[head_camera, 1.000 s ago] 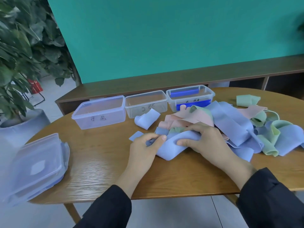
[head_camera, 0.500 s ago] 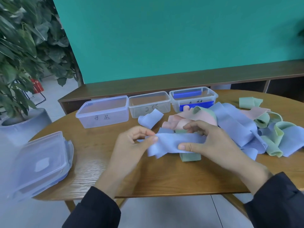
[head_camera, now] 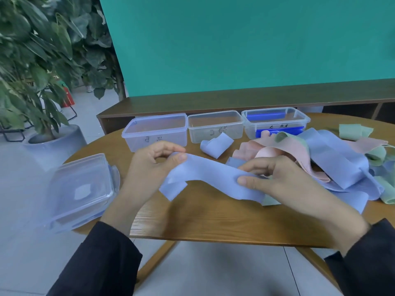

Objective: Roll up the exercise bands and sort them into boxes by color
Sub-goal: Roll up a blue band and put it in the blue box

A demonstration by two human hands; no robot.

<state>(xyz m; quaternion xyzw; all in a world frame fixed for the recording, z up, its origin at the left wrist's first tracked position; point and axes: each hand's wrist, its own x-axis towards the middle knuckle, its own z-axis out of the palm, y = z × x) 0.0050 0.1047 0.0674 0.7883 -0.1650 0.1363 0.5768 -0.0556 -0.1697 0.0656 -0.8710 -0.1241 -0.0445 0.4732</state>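
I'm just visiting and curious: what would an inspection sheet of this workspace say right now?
Surface: round wooden table, grain visible.
Job's things: blue band stretched in the air between both hands; pile of bands in blue, pink and green at right; three open boxes in a row at the back.
Clutter: stacked lids at the table's left edge.
Hands: left hand and right hand each pinch the blue band.
Cables: nothing seen.
Surroundings: teal wall, low wooden shelf, potted plant.
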